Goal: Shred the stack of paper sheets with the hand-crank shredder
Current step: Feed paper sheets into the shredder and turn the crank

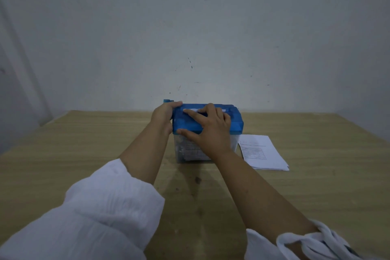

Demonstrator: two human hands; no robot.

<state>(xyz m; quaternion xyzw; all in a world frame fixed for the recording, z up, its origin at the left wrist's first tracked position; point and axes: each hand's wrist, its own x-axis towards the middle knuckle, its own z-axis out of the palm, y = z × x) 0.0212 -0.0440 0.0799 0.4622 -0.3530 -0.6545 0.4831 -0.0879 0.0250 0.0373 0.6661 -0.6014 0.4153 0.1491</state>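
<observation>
Left hand (165, 113) grip curls over shredder (234, 120) edge; right hand (211, 129) lies flat, fingers spread

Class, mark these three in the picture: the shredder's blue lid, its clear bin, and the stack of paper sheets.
blue lid (233, 121): head view, right end of its top.
clear bin (190, 150): head view, front wall.
stack of paper sheets (263, 154): head view, middle of top sheet.

Head-worn wide view, facing forward and down, seemingly close over table (88, 145)
</observation>
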